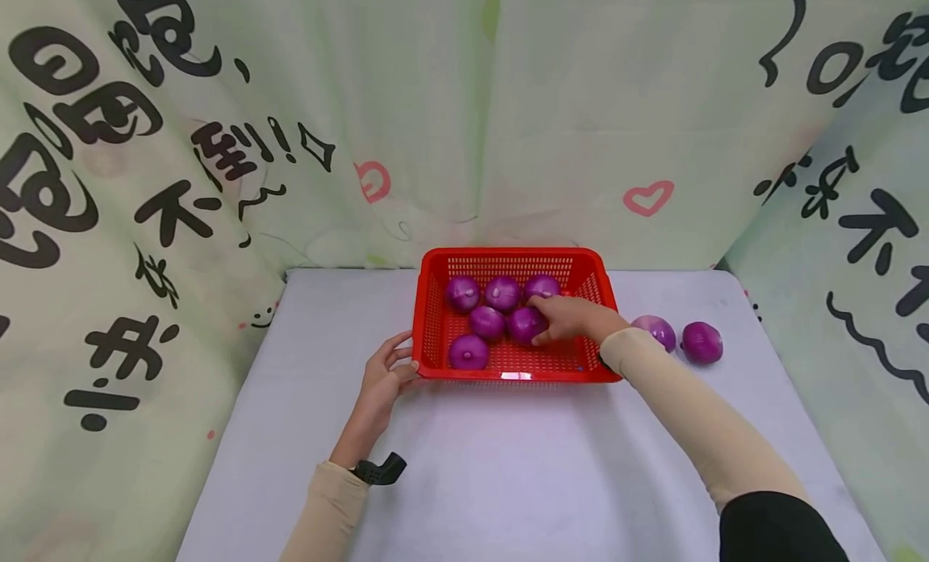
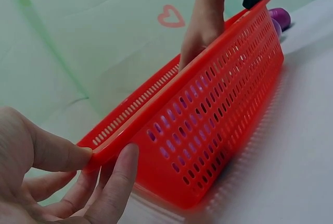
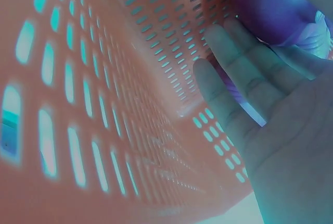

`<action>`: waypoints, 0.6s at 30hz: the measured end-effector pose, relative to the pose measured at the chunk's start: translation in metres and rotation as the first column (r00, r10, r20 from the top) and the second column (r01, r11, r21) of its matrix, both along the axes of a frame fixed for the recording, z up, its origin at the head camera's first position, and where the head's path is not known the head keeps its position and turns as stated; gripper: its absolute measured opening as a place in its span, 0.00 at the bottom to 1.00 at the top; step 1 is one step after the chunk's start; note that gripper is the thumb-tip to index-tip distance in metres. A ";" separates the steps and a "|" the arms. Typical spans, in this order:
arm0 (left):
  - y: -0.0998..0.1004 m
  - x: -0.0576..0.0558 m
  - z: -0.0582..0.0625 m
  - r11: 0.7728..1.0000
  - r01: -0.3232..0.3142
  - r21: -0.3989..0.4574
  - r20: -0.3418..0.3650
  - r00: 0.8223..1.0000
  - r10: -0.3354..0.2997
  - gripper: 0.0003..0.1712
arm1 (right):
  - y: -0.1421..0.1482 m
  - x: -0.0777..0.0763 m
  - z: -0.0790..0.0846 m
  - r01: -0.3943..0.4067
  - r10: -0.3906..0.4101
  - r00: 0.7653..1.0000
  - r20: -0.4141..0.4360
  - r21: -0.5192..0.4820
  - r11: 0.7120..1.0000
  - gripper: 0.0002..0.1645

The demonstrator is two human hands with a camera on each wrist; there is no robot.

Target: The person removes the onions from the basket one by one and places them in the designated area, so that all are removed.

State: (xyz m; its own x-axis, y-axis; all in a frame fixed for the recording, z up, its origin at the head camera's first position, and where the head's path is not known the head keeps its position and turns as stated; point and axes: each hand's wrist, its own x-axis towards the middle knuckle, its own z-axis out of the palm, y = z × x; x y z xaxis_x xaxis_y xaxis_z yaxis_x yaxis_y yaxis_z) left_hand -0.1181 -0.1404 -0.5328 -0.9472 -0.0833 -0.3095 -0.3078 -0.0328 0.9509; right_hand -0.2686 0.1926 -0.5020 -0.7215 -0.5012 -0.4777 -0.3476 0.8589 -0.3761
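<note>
A red plastic basket (image 1: 518, 377) with slotted walls stands at the back of the table, several red onions (image 1: 468, 352) inside it. My left hand (image 1: 382, 382) grips its left end; in the left wrist view the thumb (image 2: 57, 153) lies on the rim and the fingers are bent beneath it. Reaching in over the right side, my right hand (image 1: 569, 318) holds a red onion (image 1: 526, 326) between thumb and fingers. In the right wrist view an onion (image 3: 276, 10) shows beside the fingers, partly cut off by the frame edge.
Two more red onions, a paler one (image 1: 656, 330) and a darker one (image 1: 701, 343), lie on the table right of the basket. The white tabletop (image 1: 493, 473) extends in front. A printed curtain (image 1: 551, 143) hangs behind and along both sides.
</note>
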 end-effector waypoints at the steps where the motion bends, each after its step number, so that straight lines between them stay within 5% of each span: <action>1: 0.000 0.000 0.000 1.000 0.000 0.000 0.001 1.000 0.000 0.35 | 0.001 0.000 -0.001 0.000 0.000 1.000 -0.004 -0.003 1.000 0.44; 18: -0.001 0.002 0.003 1.000 0.008 0.016 -0.001 1.000 -0.008 0.35 | -0.001 0.000 -0.001 0.001 -0.001 1.000 -0.004 -0.110 0.994 0.35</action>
